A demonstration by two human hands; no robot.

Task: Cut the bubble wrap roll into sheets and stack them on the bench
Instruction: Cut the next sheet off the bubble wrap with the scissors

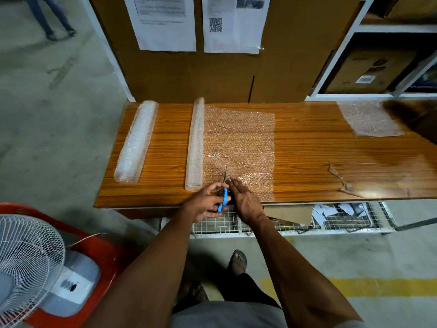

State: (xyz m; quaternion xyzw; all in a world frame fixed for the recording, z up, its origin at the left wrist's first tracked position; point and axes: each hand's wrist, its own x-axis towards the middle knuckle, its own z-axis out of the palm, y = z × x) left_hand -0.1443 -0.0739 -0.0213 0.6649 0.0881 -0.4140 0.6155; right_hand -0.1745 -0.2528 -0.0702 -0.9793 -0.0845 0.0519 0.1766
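The desk [307, 150] is wood-grain laminate, glossy enough to throw glare near its front right edge. The bubble wrap roll [195, 143] and its unrolled sheet [238, 138] are clear, dimpled plastic film. The scissors [223, 198] have smooth blue plastic handles and thin metal blades. Behind stands matt brown cardboard [236, 74].

Warehouse packing area: concrete floor [59, 102], shelved cartons [369, 69] (one labelled), printed notices [165, 22] above a wooden bench [307, 143]
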